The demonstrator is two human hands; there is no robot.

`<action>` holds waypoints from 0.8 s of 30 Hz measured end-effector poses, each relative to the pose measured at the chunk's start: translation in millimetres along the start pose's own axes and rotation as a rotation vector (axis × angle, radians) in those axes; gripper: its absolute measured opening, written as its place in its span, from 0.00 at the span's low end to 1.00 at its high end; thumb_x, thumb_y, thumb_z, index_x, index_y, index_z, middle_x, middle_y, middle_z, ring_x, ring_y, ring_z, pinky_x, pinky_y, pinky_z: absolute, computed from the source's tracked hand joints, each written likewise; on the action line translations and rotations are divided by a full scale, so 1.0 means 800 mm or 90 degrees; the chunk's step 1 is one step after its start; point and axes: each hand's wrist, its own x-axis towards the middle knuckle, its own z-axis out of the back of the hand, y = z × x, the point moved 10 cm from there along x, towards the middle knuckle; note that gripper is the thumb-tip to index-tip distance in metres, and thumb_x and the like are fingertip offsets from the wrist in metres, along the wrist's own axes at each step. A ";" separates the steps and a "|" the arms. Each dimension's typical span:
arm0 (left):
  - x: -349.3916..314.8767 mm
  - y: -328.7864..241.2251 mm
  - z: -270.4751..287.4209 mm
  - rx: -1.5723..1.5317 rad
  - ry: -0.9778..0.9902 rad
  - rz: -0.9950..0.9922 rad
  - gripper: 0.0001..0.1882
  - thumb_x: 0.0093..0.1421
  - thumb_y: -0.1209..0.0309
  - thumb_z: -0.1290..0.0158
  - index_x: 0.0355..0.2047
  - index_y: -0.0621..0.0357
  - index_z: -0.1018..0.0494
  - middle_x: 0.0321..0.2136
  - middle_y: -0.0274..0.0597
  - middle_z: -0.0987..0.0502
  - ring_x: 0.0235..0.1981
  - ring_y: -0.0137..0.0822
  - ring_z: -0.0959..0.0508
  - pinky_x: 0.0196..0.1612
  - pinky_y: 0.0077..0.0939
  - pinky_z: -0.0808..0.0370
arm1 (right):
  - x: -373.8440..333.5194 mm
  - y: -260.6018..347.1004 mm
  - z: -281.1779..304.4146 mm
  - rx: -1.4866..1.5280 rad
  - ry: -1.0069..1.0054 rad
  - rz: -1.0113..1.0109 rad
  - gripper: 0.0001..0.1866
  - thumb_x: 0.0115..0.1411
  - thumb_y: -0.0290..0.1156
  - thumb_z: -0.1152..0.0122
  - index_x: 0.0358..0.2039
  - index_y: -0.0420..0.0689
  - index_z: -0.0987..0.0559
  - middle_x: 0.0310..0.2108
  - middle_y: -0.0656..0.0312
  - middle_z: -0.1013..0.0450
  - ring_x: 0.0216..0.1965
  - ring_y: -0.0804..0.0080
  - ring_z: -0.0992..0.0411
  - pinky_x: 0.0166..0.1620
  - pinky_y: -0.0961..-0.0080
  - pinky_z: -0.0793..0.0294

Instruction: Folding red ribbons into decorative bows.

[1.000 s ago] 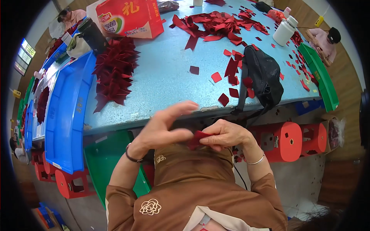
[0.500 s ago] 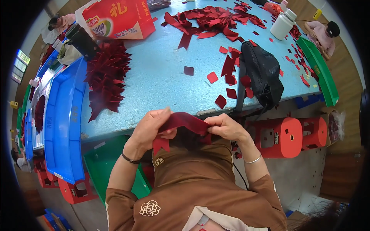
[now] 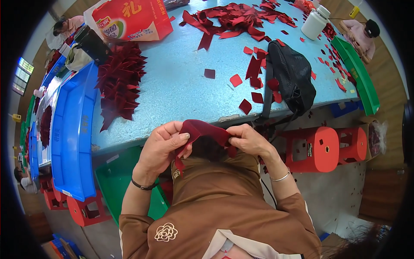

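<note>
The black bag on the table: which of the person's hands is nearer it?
Right. The right hand holds the dark red ribbon below and left of the black bag; the left hand, also holding it, is farther left.

Blue tabletop (image 3: 172, 90) leaves room ahead, with the ribbon pile (image 3: 122, 82) blocking left and black bag (image 3: 293, 73) right.

There is one held ribbon (image 3: 202, 128), one black backpack (image 3: 291, 71), one paper bag (image 3: 137, 26).
</note>
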 end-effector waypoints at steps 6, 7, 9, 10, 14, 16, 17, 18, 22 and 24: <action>-0.010 -0.038 -0.010 0.006 0.033 -0.011 0.10 0.60 0.75 0.49 0.41 0.68 0.31 0.26 0.45 0.23 0.23 0.29 0.24 0.27 0.21 0.27 | 0.015 0.016 0.006 0.081 -0.005 0.019 0.11 0.52 0.22 0.52 0.32 0.34 0.23 0.20 0.64 0.28 0.22 0.82 0.33 0.28 0.81 0.32; -0.011 -0.046 -0.013 0.065 -0.018 -0.012 0.12 0.56 0.69 0.44 0.34 0.67 0.31 0.22 0.45 0.25 0.16 0.30 0.28 0.26 0.25 0.28 | 0.022 0.022 0.006 0.086 -0.009 0.053 0.10 0.52 0.22 0.51 0.32 0.34 0.23 0.20 0.65 0.28 0.22 0.83 0.33 0.27 0.81 0.32; -0.001 -0.037 -0.005 0.049 -0.007 0.020 0.12 0.56 0.70 0.44 0.33 0.67 0.31 0.24 0.47 0.24 0.21 0.31 0.25 0.30 0.26 0.26 | 0.042 0.009 0.001 0.106 0.008 0.023 0.10 0.53 0.23 0.50 0.35 0.35 0.24 0.22 0.63 0.27 0.23 0.80 0.32 0.29 0.80 0.31; 0.011 -0.028 0.002 0.025 0.020 -0.004 0.10 0.57 0.73 0.45 0.34 0.68 0.30 0.27 0.48 0.23 0.26 0.34 0.23 0.34 0.27 0.24 | 0.047 -0.001 -0.007 0.124 0.026 -0.009 0.11 0.53 0.24 0.48 0.37 0.35 0.25 0.25 0.61 0.26 0.25 0.77 0.31 0.31 0.78 0.30; 0.037 0.004 0.037 -0.029 -0.055 0.083 0.05 0.59 0.76 0.47 0.34 0.67 0.27 0.31 0.47 0.22 0.31 0.36 0.21 0.39 0.30 0.23 | 0.052 0.034 -0.012 -0.059 0.031 0.062 0.23 0.53 0.23 0.38 0.49 0.37 0.31 0.43 0.54 0.27 0.46 0.68 0.28 0.50 0.71 0.29; 0.034 -0.003 0.033 -0.081 -0.043 0.085 0.06 0.58 0.76 0.45 0.35 0.66 0.27 0.32 0.45 0.22 0.31 0.35 0.21 0.39 0.30 0.23 | 0.046 0.068 -0.013 -0.060 0.000 0.085 0.27 0.51 0.24 0.35 0.51 0.38 0.32 0.44 0.53 0.27 0.48 0.65 0.28 0.51 0.70 0.29; 0.035 -0.003 0.034 -0.082 -0.043 0.082 0.06 0.58 0.76 0.45 0.35 0.66 0.27 0.32 0.45 0.22 0.31 0.35 0.21 0.39 0.30 0.23 | 0.044 0.089 -0.015 -0.114 -0.025 0.164 0.29 0.50 0.23 0.34 0.53 0.38 0.34 0.44 0.52 0.27 0.47 0.63 0.27 0.51 0.70 0.29; 0.036 -0.003 0.037 -0.082 -0.051 0.078 0.06 0.58 0.76 0.45 0.35 0.66 0.26 0.31 0.44 0.22 0.30 0.34 0.21 0.38 0.29 0.23 | 0.046 0.094 -0.019 -0.116 -0.024 0.164 0.29 0.50 0.23 0.34 0.53 0.38 0.34 0.44 0.52 0.27 0.47 0.63 0.27 0.51 0.70 0.29; 0.035 0.019 0.020 -0.051 -0.019 0.098 0.07 0.58 0.75 0.45 0.36 0.66 0.25 0.29 0.42 0.22 0.28 0.32 0.22 0.34 0.25 0.23 | 0.036 0.108 -0.006 -0.200 -0.216 0.277 0.26 0.46 0.18 0.37 0.48 0.37 0.30 0.40 0.52 0.26 0.43 0.58 0.26 0.46 0.67 0.27; 0.026 0.039 0.018 -0.043 -0.020 0.081 0.07 0.58 0.75 0.45 0.36 0.66 0.25 0.27 0.41 0.22 0.26 0.31 0.22 0.32 0.23 0.23 | 0.022 0.107 -0.021 -0.200 -0.217 0.385 0.24 0.44 0.16 0.38 0.45 0.37 0.28 0.40 0.51 0.26 0.42 0.56 0.26 0.44 0.66 0.26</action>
